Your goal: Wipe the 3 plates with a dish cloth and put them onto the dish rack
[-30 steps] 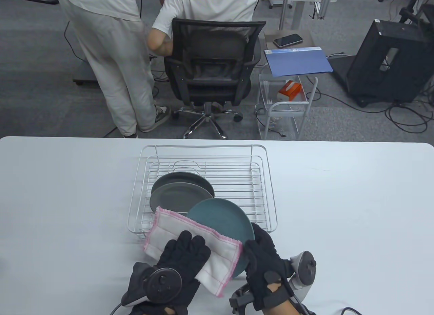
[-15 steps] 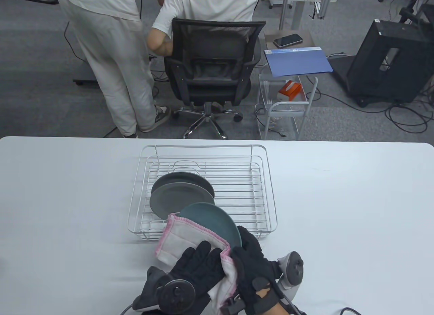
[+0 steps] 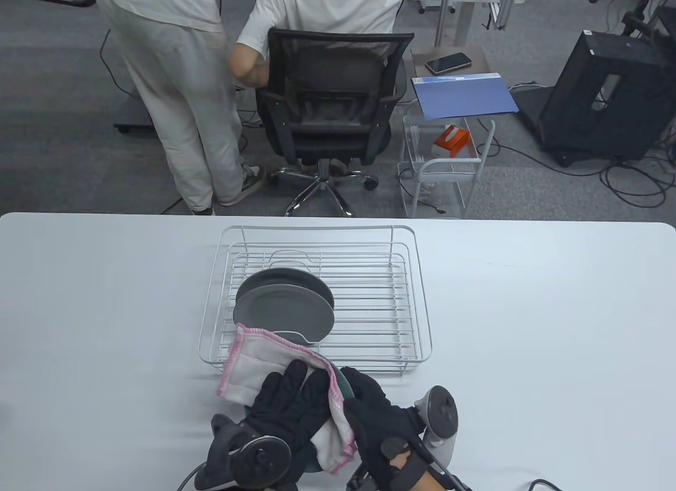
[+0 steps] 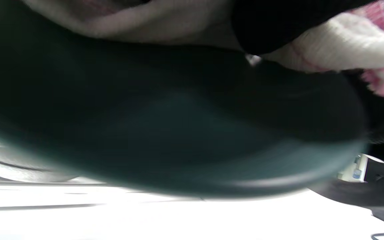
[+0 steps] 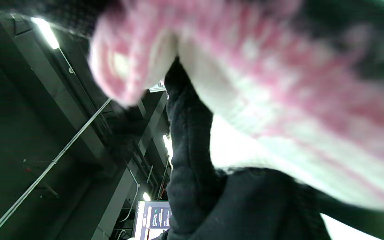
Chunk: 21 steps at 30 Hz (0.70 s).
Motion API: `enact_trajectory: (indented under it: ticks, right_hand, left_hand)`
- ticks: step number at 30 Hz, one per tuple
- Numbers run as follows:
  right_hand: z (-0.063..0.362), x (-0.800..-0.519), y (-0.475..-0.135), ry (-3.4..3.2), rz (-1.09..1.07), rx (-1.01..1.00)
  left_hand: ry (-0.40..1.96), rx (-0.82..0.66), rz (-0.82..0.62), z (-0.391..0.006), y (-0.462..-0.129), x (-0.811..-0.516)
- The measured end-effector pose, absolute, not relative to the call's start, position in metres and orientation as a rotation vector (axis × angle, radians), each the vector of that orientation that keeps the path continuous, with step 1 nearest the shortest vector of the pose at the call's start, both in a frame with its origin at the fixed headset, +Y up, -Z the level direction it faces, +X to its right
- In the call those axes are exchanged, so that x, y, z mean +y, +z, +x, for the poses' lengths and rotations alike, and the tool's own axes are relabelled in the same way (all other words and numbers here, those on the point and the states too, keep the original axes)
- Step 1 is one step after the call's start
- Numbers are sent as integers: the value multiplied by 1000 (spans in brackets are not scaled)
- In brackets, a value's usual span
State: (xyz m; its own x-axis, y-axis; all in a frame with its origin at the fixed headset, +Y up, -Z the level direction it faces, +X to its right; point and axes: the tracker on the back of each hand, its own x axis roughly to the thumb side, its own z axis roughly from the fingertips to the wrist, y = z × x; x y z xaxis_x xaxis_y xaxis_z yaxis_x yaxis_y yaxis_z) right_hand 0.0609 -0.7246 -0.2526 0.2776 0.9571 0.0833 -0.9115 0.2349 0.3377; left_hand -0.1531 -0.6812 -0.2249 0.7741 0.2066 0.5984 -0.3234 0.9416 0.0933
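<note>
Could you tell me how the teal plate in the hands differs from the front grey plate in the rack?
The teal plate is held in front of the dish rack; the front grey plate already sits inside it.
The teal plate is mostly hidden under the dish cloth and both gloved hands; the grey plate's face is largely open to view.
The teal plate is dark blue-green; the other is plain grey.
Both are round.
</note>
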Motion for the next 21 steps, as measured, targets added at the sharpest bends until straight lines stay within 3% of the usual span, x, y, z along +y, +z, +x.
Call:
enact_trajectory:
  ticks: [13, 21]
  right_hand:
    - [77, -715, -252, 1257, 283, 55]
    - [97, -711, -254, 1145, 191, -79]
  left_hand:
    - [317, -446, 191, -181, -242, -683]
    - [320, -504, 85, -172, -242, -689]
